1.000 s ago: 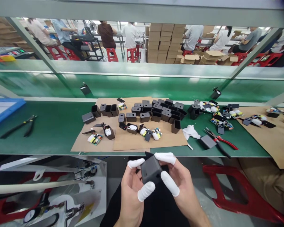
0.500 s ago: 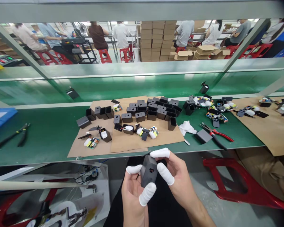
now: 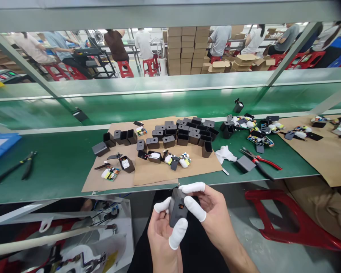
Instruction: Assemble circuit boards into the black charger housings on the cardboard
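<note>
Over my lap, in front of the bench edge, I hold a black plastic adapter housing [image 3: 176, 212] in both hands. A small cutout with something orange-brown inside shows on the side facing me. My left hand [image 3: 166, 235] grips it from the left, white finger cots on thumb and forefinger. With white-capped thumb and forefinger, my right hand [image 3: 210, 212] presses on its upper right part. Further off on brown cardboard [image 3: 153, 176] stand several black housings [image 3: 182, 139]. Nearer lie circuit boards [image 3: 110, 173] with white and yellow parts, and a partly filled housing [image 3: 127, 163].
Red-handled pliers [image 3: 260, 162] lie right of the cardboard beside a grey-black box [image 3: 246, 164] and a crumpled white cloth [image 3: 225, 154]. Black-handled cutters [image 3: 15, 167] lie at left. A red stool [image 3: 295, 223] stands at right below the bench. People sit beyond the green partition.
My right thumb and forefinger have shifted left, further onto the housing. Both hands keep hold of it. The camera view has moved slightly.
</note>
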Available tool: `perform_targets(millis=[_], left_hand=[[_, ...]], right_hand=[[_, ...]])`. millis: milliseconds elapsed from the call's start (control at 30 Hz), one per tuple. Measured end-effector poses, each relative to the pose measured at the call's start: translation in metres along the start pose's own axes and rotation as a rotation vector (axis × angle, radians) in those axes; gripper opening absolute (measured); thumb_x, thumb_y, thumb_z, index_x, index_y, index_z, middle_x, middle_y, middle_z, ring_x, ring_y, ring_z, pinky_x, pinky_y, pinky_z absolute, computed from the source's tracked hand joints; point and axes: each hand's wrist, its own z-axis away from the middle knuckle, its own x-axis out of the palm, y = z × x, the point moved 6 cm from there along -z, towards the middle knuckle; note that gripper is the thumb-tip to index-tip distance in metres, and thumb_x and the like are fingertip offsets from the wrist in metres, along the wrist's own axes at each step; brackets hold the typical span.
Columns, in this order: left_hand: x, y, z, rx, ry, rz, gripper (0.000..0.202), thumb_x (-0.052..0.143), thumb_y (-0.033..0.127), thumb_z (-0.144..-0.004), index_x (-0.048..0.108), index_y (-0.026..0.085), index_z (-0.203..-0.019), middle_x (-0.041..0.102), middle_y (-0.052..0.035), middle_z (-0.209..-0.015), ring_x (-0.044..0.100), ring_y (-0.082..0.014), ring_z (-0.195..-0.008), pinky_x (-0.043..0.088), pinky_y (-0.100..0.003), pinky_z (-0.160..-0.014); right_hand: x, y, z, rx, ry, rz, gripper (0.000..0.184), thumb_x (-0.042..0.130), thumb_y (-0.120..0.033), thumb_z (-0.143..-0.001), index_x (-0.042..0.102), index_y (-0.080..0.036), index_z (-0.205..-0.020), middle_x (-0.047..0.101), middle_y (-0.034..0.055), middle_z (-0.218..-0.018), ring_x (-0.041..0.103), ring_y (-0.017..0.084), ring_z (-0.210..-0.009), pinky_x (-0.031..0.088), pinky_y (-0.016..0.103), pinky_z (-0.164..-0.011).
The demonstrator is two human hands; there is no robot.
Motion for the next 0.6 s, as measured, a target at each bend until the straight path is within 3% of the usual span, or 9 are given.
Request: perform_targets(millis=[133, 267, 367, 467, 533, 600], left_hand=[[0.000, -0.006, -0.005, -0.005, -0.033, -0.004, 0.061, 0.105, 0.031, -0.062, 0.074, 0.023, -0.114, 0.078, -0.0066, -0.113, 0.079, -0.0250, -0.103, 0.067, -0.032, -0.090], [0.011, -0.007, -0.020, 0.084, -0.138, -0.126, 0.060, 0.101, 0.031, -0.069, 0.071, 0.021, -0.120, 0.077, -0.0090, -0.119, 0.079, -0.0253, -0.108, 0.066, -0.034, -0.095], [0.025, 0.003, -0.040, 0.450, -0.207, -0.427, 0.063, 0.098, 0.025, -0.071, 0.069, 0.019, -0.127, 0.076, -0.0088, -0.113, 0.078, -0.0252, -0.101, 0.066, -0.037, -0.091], [0.054, 0.001, -0.051, 0.934, -0.354, -0.717, 0.055, 0.086, 0.016, -0.082, 0.067, 0.019, -0.134, 0.074, -0.0072, -0.103, 0.074, -0.0234, -0.088, 0.065, -0.036, -0.079], [0.071, -0.012, -0.060, 1.065, -0.459, -0.747, 0.049, 0.075, 0.011, -0.089, 0.066, 0.020, -0.137, 0.073, -0.0081, -0.101, 0.074, -0.0243, -0.087, 0.065, -0.037, -0.077], [0.086, -0.024, -0.069, 1.100, -0.534, -0.737, 0.049, 0.065, 0.006, -0.093, 0.064, 0.020, -0.141, 0.075, -0.0107, -0.105, 0.076, -0.0264, -0.094, 0.067, -0.041, -0.082]], right_hand=[[-0.003, 0.000, -0.004, -0.002, 0.000, -0.085, 0.026, 0.097, -0.035, -0.081, 0.076, -0.024, -0.093, 0.082, 0.0028, -0.098, 0.075, 0.015, -0.065, 0.066, 0.028, -0.067], [-0.019, 0.007, -0.009, -0.049, 0.019, 0.038, 0.026, 0.088, -0.044, -0.090, 0.075, -0.023, -0.097, 0.082, 0.0084, -0.110, 0.081, 0.023, -0.092, 0.068, 0.035, -0.087], [-0.039, 0.016, -0.013, -0.186, 0.083, 0.309, 0.026, 0.077, -0.044, -0.099, 0.077, -0.025, -0.116, 0.077, 0.0125, -0.130, 0.074, 0.029, -0.124, 0.059, 0.047, -0.113], [-0.053, 0.025, -0.020, -0.347, 0.164, 0.541, 0.040, 0.079, -0.040, -0.096, 0.072, -0.026, -0.133, 0.072, 0.0131, -0.141, 0.070, 0.031, -0.131, 0.057, 0.052, -0.116], [-0.059, 0.032, -0.030, -0.416, 0.203, 0.644, 0.050, 0.084, -0.038, -0.091, 0.070, -0.025, -0.137, 0.074, 0.0134, -0.138, 0.073, 0.031, -0.125, 0.061, 0.050, -0.110], [-0.066, 0.036, -0.042, -0.471, 0.252, 0.718, 0.050, 0.084, -0.036, -0.090, 0.070, -0.022, -0.137, 0.077, 0.0139, -0.132, 0.076, 0.031, -0.119, 0.065, 0.049, -0.105]])
